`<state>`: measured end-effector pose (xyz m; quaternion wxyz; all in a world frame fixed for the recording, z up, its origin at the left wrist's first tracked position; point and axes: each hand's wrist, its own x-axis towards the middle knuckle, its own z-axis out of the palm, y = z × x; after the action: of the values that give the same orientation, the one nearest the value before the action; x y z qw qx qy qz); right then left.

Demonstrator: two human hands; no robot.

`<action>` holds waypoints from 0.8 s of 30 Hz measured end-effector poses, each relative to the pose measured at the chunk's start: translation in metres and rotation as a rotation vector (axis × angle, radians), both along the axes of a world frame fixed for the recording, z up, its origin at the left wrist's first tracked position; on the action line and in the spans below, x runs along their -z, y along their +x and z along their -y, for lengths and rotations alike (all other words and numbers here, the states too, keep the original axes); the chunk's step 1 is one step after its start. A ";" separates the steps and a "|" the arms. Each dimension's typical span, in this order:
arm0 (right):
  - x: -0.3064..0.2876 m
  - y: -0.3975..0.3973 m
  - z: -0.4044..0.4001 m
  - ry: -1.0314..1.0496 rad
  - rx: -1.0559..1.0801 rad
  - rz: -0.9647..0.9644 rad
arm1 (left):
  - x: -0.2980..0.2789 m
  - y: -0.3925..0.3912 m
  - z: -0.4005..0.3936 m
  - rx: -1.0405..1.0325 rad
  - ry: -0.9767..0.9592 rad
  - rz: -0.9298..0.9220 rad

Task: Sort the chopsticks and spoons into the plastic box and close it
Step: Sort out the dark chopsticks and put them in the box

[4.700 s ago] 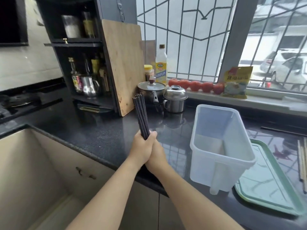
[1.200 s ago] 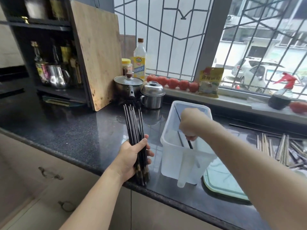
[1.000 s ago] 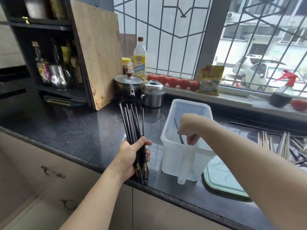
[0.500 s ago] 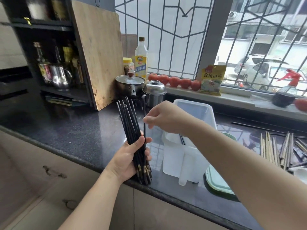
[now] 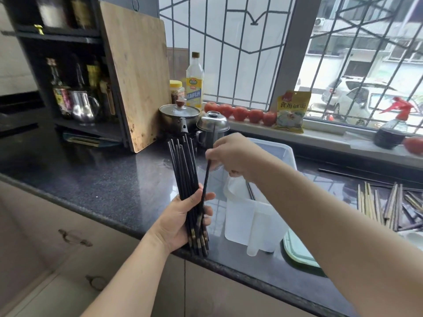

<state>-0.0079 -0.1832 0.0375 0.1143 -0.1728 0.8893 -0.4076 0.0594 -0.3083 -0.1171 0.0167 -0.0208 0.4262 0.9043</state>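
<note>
My left hand [image 5: 180, 221] grips a bundle of black chopsticks [image 5: 184, 170] held upright over the counter's front edge. My right hand [image 5: 231, 155] pinches a single black chopstick [image 5: 206, 177] near its top, its lower end still among the bundle. The translucent plastic box [image 5: 251, 225] stands just right of the bundle, partly behind my right forearm, with dark chopsticks inside. Its green lid [image 5: 297, 250] lies flat to the right of the box. A pile of loose wooden and dark chopsticks [image 5: 389, 207] lies on the counter at the far right.
A steel pot [image 5: 179, 116] and a lidded steel cup [image 5: 212, 128] stand behind the bundle. A wooden cutting board [image 5: 137, 74] leans on a dark shelf at the left. Tomatoes [image 5: 240, 113], an oil bottle [image 5: 194, 81] and a yellow packet [image 5: 291, 110] line the windowsill.
My right hand left the box, came across to the bundle and pinched one chopstick, which now tilts away from the others. My left hand has kept its grip on the bundle.
</note>
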 end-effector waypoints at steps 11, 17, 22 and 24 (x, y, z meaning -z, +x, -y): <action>0.008 -0.055 -0.058 0.647 0.194 -0.243 | 0.000 -0.007 -0.003 -0.160 0.036 0.059; 0.044 -0.061 -0.052 0.650 0.132 0.062 | 0.000 -0.005 -0.003 -0.175 -0.025 0.057; 0.019 -0.068 -0.057 0.428 0.209 -0.242 | 0.000 -0.005 0.000 -0.109 0.047 0.026; 0.008 -0.058 -0.051 0.293 0.169 -0.344 | 0.003 -0.006 0.002 -0.081 0.081 0.010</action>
<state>-0.0657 -0.1325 0.0296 -0.0493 -0.1462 0.9567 -0.2469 0.0539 -0.3106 -0.1197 -0.0169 -0.0416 0.3880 0.9206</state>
